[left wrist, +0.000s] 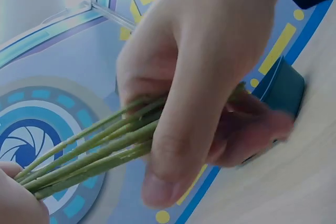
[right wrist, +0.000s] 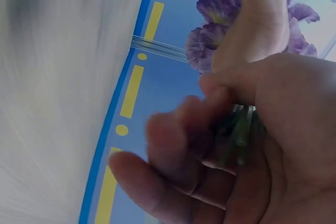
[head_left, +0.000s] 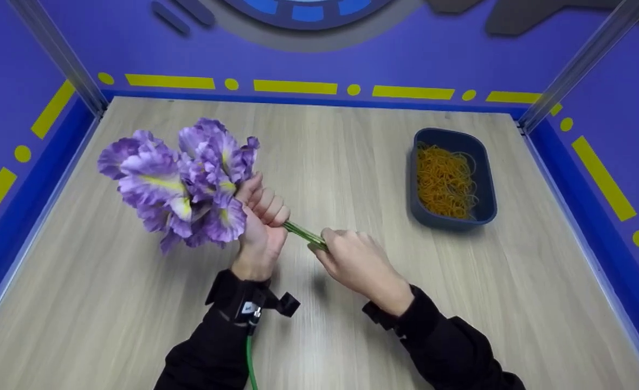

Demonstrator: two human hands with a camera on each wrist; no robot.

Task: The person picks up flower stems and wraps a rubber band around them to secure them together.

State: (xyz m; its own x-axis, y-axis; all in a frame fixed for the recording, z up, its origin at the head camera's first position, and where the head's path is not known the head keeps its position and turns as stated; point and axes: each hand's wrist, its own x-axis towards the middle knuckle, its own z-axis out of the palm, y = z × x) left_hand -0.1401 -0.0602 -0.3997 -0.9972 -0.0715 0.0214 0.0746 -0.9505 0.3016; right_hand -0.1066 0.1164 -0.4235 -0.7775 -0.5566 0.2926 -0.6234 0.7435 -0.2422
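Gathering the stems (head_left: 305,233) seems the step in hand: the left hand (head_left: 262,219) grips the purple flowers (head_left: 189,187) under the blooms, left over the surface (head_left: 341,162); the right hand (head_left: 360,264) clasps lower down. Next likely needs one hand freed for rubber bands (head_left: 443,184), far right.

Flowers (head_left: 189,184) left, above table (head_left: 346,168); tub (head_left: 452,222) right, on table; rubber bands (head_left: 443,184) inside.

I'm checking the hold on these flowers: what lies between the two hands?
A short stretch of green stems lies between the left hand and the right hand, as the head view shows.
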